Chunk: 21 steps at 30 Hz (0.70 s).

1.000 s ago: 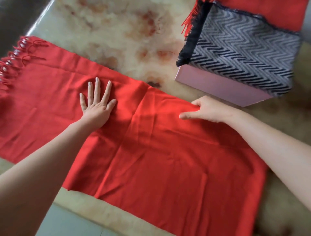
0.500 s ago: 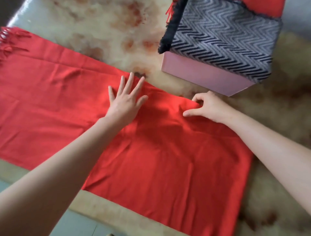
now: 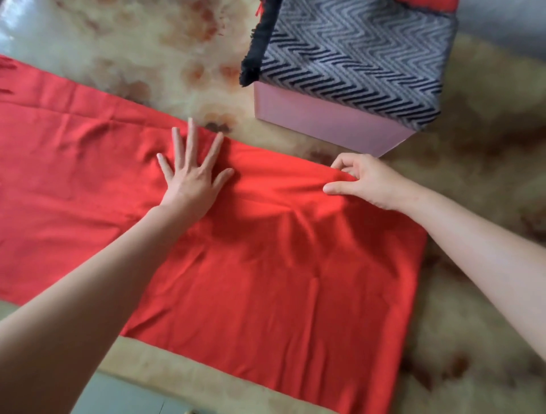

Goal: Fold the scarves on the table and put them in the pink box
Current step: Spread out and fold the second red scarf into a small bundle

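A long red scarf (image 3: 266, 280) lies spread across the table from the left edge to the right of centre. My left hand (image 3: 193, 174) presses flat on it near its far edge, fingers straight and spread. My right hand (image 3: 363, 181) pinches the scarf's far edge, raising a small ridge of cloth. Behind them stands the pink box (image 3: 325, 124). A folded black-and-grey zigzag scarf (image 3: 354, 59) lies on top of the box, with a bit of another red scarf (image 3: 428, 3) behind it.
The table (image 3: 165, 53) has a glossy beige top with brown marbled patches. Its near edge runs along the bottom left, with grey floor (image 3: 118, 396) below. The pink box stands close to the scarf's far edge, just beyond my right hand.
My left hand has slid right along the scarf toward my right hand. My right hand now pinches up the far edge. The view has shifted right, and the fringe at the left is out of view.
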### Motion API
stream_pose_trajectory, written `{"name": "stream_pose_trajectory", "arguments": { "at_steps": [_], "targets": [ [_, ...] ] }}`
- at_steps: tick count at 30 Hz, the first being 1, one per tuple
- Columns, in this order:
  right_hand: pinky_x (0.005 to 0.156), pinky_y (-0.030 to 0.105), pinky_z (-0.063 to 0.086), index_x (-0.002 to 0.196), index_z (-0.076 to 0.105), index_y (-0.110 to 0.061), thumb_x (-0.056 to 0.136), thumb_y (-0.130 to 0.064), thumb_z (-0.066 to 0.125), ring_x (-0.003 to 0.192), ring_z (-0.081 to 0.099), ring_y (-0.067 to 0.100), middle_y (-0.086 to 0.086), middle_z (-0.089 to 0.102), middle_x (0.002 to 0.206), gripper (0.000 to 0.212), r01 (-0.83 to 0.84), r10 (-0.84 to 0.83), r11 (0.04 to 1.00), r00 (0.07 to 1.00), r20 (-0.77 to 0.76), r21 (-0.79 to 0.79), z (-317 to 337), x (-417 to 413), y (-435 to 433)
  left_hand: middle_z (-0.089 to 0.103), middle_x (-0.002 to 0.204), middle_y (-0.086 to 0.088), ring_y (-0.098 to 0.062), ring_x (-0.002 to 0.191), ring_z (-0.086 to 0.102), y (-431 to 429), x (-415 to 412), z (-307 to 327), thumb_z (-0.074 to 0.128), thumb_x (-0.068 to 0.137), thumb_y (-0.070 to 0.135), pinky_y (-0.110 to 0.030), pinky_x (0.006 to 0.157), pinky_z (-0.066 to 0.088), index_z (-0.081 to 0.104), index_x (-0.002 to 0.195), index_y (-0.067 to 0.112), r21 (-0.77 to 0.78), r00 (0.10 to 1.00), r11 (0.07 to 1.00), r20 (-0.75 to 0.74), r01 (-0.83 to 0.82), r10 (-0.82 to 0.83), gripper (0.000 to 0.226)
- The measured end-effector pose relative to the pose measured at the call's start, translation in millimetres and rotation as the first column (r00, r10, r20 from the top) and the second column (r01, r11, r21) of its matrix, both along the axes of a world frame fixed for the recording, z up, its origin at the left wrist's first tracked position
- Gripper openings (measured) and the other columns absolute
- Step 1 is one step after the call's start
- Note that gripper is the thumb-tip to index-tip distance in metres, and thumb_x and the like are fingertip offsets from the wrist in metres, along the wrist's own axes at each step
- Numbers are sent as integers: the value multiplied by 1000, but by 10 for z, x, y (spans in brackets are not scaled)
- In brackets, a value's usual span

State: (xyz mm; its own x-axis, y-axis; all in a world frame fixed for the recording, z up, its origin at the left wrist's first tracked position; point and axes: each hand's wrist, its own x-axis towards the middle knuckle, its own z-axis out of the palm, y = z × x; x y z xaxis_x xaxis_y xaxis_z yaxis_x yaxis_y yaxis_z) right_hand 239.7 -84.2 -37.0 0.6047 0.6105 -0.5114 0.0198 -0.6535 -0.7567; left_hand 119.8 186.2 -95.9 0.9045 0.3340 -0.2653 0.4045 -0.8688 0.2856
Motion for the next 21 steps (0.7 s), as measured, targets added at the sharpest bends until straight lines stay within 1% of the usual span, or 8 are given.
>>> {"name": "stream_pose_trajectory", "arguments": {
  "at_steps": [3,5,7,11,14,16,18,21],
  "targets": [
    [68,18,52,98,63,-21,73,-20,80,74,68,4,-5,72,86,30,-36,28,995,996,-87,-91,-14,26,-42,-14,158,-10,-33,145,-13,52,39,49,38,95,51,-58,114,-2,1,151,29,-77,989,986,5,-147,148,71],
    [77,25,54,94,70,-19,73,-22,80,80,69,10,-3,74,87,24,-132,113,973,988,-107,-190,-18,48,-80,-6,159,-11,-32,146,-7,99,41,76,38,96,49,-55,115,1,-2,151,23,-96,986,982,5,-163,165,73],
    [80,30,52,84,74,-17,71,-25,81,78,69,12,-1,75,84,16,-139,120,960,988,-92,-242,-23,67,-133,2,160,-8,-29,146,-2,144,31,100,39,97,45,-52,116,4,-3,151,18,-123,985,979,38,-165,170,74],
    [64,29,46,74,70,-12,67,-30,84,63,59,12,0,68,68,24,-60,56,962,998,-22,-267,-13,70,-195,0,160,-3,-22,147,-4,218,-10,100,35,98,46,-51,116,2,1,151,11,-86,989,985,-17,-148,147,73],
    [58,28,36,74,64,-4,65,-31,85,60,47,14,1,54,63,35,-7,24,959,998,59,-282,-6,68,-197,-6,160,-1,-22,146,-9,234,9,83,32,98,48,-55,115,0,4,152,14,-49,991,992,-77,-112,108,70],
    [53,27,31,67,58,-6,64,-33,85,56,41,13,-1,47,59,39,17,18,954,993,115,-298,-8,55,-199,-8,160,1,-22,146,-10,226,36,82,31,98,50,-57,113,-1,4,152,16,-40,988,992,-96,-123,119,69],
    [48,23,30,65,57,-9,64,-36,84,54,41,12,-2,47,58,38,53,-7,950,989,150,-308,2,44,-219,-8,160,3,-21,146,-10,219,51,77,33,97,51,-59,113,-2,5,152,18,-36,986,989,-87,-143,140,69],
    [54,28,34,74,66,-2,65,-45,82,57,47,13,1,55,63,47,47,-10,949,993,120,-311,-5,40,-296,-2,160,3,-19,147,-7,212,59,102,36,97,48,-60,112,-1,14,152,20,-84,983,980,-40,-182,179,65]
  ]
}}
